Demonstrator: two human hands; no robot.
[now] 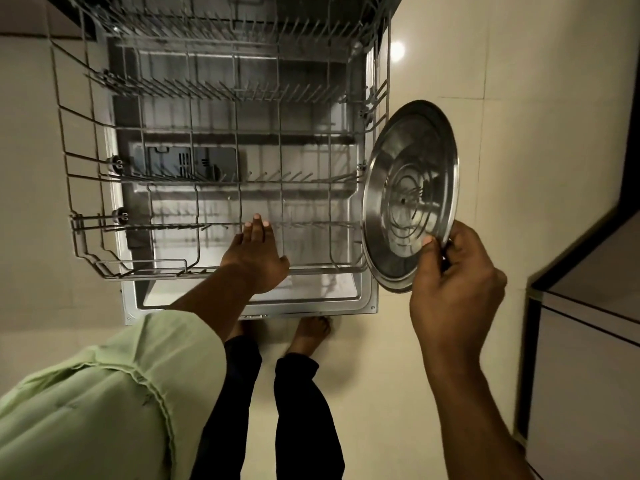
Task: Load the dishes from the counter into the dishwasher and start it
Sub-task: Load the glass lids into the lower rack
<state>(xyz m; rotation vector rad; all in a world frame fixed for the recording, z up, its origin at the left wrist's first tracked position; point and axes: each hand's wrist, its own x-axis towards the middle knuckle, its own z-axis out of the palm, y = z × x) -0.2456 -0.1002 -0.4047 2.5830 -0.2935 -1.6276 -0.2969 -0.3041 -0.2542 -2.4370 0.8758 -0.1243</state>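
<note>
A round steel plate (412, 195) stands on edge just right of the dishwasher's lower rack (86, 237), held at its lower rim. My right hand (453, 285) grips that rim, thumb on the plate's face and fingers behind it. The wire rack is pulled out over the open dishwasher door (367, 299) and holds no dishes. My left hand (256, 258) rests on the rack's front part with fingers straight, reaching over the front rail.
An upper rack (207, 26) juts out at the top of the view. A dark-edged cabinet (581, 341) stands at the right. Pale tiled floor (519, 133) surrounds the door. My bare feet (308, 334) stand at the door's front edge.
</note>
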